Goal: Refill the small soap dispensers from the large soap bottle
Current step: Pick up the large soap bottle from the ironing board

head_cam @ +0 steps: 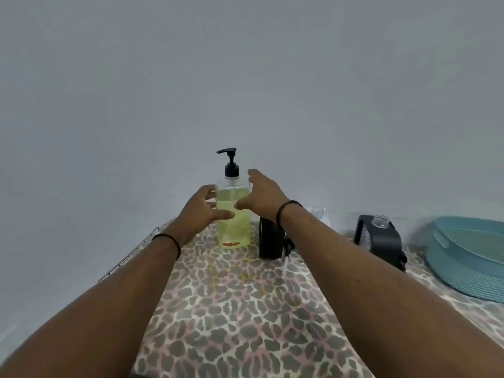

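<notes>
The large soap bottle [234,214], clear with yellow-green liquid and a black pump, stands upright at the back of the leopard-print table [234,309]. My left hand [203,211] holds its left side, thumb across the front and fingers curled at the edge. My right hand [263,196] is spread at the bottle's right shoulder, with the thumb tip touching the front. A small black dispenser [270,242] stands just right of the bottle, partly hidden by my right wrist. Its removed pump [287,252] lies beside it. Another black dispenser [381,240] with an open clear neck sits further right.
A teal woven basket [469,257] fills the right edge of the table. A wire rack [128,257] runs along the left edge. A small clear item [317,213] stands by the wall behind my right forearm. A plain wall rises directly behind the table.
</notes>
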